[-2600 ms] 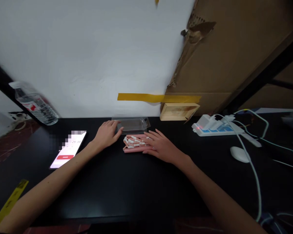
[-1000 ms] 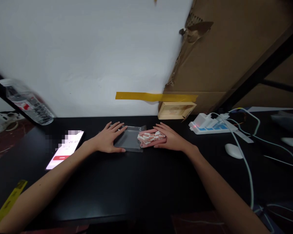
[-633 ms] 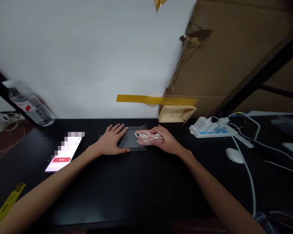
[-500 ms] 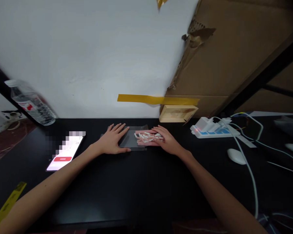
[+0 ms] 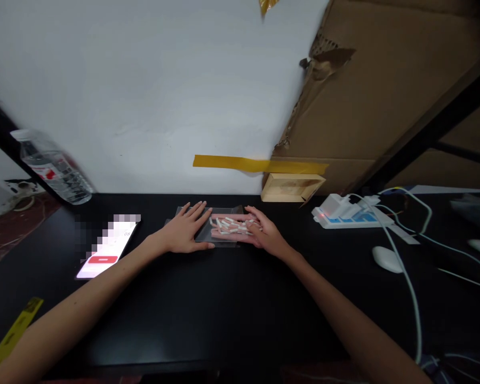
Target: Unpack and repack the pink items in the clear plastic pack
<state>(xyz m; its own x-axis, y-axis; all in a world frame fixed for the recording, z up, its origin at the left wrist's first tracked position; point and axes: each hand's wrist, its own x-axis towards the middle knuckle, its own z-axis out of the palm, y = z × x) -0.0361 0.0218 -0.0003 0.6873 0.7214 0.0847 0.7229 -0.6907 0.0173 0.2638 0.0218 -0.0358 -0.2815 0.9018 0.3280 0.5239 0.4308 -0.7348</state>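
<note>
A clear plastic bag (image 5: 205, 232) lies flat on the black table (image 5: 224, 309). My left hand (image 5: 184, 229) rests on its left part, palm down with the fingers spread. A pink packet (image 5: 232, 226) with several small white sticks showing is partly inside the bag, toward its right end. My right hand (image 5: 263, 232) grips the packet's right end, thumb on top and fingers around the far edge.
To the left are a lit phone (image 5: 110, 248) and a water bottle (image 5: 56, 170). A shallow wooden box (image 5: 292, 186) stands against the cardboard at the back. On the right are a power strip (image 5: 348, 213), cables and a white mouse (image 5: 387, 258).
My right hand has moved left with the pink packet, which sits deeper in the bag. Its fingers are more closed on the packet. My left hand has hardly moved.
</note>
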